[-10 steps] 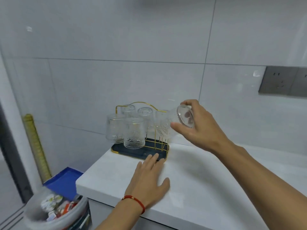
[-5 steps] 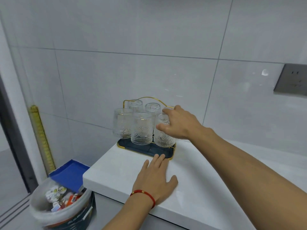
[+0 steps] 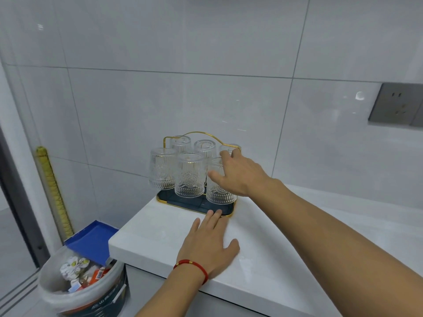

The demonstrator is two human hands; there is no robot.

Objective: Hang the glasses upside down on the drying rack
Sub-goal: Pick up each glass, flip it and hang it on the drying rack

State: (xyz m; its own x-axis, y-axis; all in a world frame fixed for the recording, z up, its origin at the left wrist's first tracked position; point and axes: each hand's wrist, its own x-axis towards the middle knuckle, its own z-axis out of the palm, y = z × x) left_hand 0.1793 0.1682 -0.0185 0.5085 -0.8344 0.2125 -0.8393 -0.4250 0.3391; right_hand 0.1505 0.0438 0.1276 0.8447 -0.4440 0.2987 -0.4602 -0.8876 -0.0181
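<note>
A gold-wire drying rack with a dark tray stands at the back left corner of the white counter. Several clear patterned glasses hang upside down on it. In the front row are a left glass, a middle glass and a right glass. My right hand hovers at the front right glass with fingers spread, thumb in front of it and index finger by the rear right glass. My left hand lies flat on the counter, fingertips at the tray's front rim.
The counter ends just left of the rack. Below that edge stand a lined waste bucket full of rubbish and a blue box lid. A yellow pole leans on the tiled wall. A grey wall socket sits at the right.
My right hand brought a glass to the rack's front right post, turned it upside down onto it, and has now spread its fingers. The left hand stayed flat on the counter.
</note>
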